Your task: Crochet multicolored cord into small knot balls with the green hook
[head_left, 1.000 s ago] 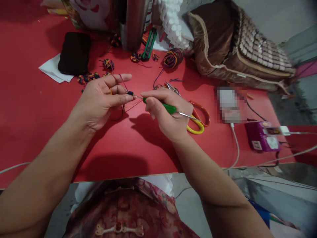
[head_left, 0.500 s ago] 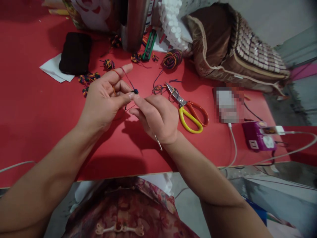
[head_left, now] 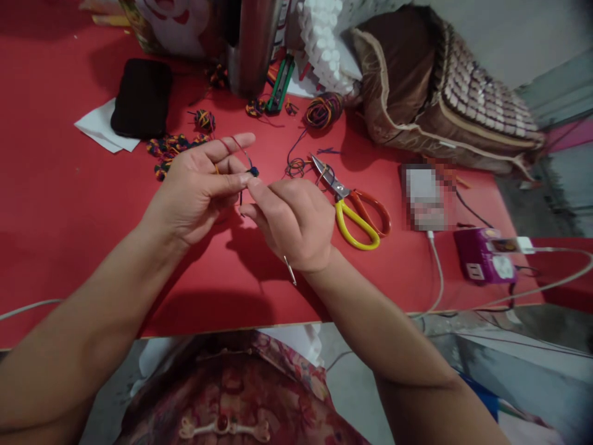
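My left hand (head_left: 197, 185) is held above the red table (head_left: 60, 204), thumb and fingers pinching a small dark knot of coloured thread (head_left: 252, 171), with red and orange strands looped over the fingers. My right hand (head_left: 291, 219) meets it from the right, fingertips pinched at the same knot. A thin metal tool tip (head_left: 290, 271) pokes out below the right palm; its handle is hidden in the hand.
Yellow and orange scissors (head_left: 354, 207) lie just right of my hands. Small thread balls (head_left: 171, 148), a thread coil (head_left: 323, 109), a black pouch (head_left: 140, 99), a metal flask (head_left: 250, 43), a brown bag (head_left: 440, 93) and a purple charger (head_left: 486, 259) with cables sit around.
A second ago my right hand held the green-handled tool pointed at the knot. It has since turned the tool down into the palm and pinched the thread with its fingertips.
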Motion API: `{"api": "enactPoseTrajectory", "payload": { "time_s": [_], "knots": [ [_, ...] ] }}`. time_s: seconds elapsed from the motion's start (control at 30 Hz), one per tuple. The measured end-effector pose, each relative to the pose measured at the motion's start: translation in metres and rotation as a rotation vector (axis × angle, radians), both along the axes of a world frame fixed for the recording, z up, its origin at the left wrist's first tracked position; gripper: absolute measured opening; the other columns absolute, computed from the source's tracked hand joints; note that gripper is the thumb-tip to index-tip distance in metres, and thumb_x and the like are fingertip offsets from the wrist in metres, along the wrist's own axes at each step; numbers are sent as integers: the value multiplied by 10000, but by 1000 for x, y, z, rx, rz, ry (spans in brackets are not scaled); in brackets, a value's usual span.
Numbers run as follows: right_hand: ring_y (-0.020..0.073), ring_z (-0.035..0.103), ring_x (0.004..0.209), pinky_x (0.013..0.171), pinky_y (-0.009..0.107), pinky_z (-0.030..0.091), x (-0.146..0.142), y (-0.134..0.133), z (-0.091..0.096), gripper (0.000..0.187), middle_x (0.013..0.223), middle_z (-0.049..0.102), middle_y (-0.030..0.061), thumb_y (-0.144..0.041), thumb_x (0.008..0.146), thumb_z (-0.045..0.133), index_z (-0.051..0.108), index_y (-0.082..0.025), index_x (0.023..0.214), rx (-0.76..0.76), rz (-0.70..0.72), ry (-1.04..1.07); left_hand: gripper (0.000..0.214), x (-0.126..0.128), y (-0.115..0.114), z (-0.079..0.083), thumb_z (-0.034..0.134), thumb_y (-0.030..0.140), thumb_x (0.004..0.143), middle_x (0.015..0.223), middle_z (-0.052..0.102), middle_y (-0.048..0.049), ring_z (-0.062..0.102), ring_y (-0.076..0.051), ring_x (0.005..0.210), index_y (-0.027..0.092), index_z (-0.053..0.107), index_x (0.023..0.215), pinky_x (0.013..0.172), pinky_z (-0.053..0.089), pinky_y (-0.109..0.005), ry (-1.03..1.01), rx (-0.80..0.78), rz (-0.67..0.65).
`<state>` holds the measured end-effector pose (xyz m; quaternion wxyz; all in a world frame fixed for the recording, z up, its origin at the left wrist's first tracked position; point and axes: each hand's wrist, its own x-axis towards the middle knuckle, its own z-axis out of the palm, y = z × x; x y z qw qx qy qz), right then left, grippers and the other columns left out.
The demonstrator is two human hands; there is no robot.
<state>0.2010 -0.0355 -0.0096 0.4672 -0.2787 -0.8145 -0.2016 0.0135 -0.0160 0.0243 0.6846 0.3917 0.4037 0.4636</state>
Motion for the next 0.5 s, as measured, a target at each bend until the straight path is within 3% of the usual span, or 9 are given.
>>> {"api": "enactPoseTrajectory", "payload": {
  "time_s": [0.1,0.23,0.5],
  "knots": [
    [180,712,754,702,342,514,-4,-2,-2,223,893,807,46,-297,1179,604,759,-141,1217,21,-61,-23,546,5,-6,0,991,196,740,769,670,46,579,-122,651,242,791,1246,602,442,-287,119,156,86],
    [179,713,767,706,325,556,-1,-5,-1,224,876,780,33,-300,1183,593,756,-162,1249,-25,-24,-9,563,6,-11,2,956,211,808,820,716,18,709,-204,859,289,796,1341,735,533,-313,251,271,121],
    [181,779,786,712,295,640,4,-8,6,132,932,837,68,-249,1092,737,810,-173,1171,-236,192,227,514,2,-7,5,872,72,812,786,646,17,585,-164,760,257,835,1290,690,468,-330,334,385,160]
  ]
}}
